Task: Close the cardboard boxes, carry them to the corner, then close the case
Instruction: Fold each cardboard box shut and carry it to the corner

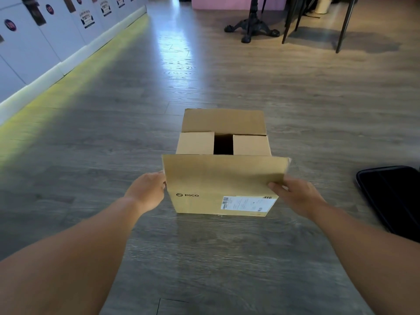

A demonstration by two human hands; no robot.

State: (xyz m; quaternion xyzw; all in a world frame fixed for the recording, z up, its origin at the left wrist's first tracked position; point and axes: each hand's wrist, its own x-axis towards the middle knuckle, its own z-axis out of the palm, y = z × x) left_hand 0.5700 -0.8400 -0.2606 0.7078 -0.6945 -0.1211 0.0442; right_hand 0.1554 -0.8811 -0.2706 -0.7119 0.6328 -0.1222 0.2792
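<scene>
Standing on the wooden floor [227,258], the cardboard box [223,201] has its near flap [225,172] upright, pinched at either edge by the left hand [147,189] and right hand [293,193]. Folded unevenly, I reckon the flap could buckle or jam against the side flaps [195,143]; the black case [393,196] lies well apart.

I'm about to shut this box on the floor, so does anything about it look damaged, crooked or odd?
Nothing looks damaged. The cardboard box sits square on the floor. Its far flap and two side flaps are folded in, leaving a dark gap between them. The left hand and right hand hold the near flap, not yet down.
</scene>
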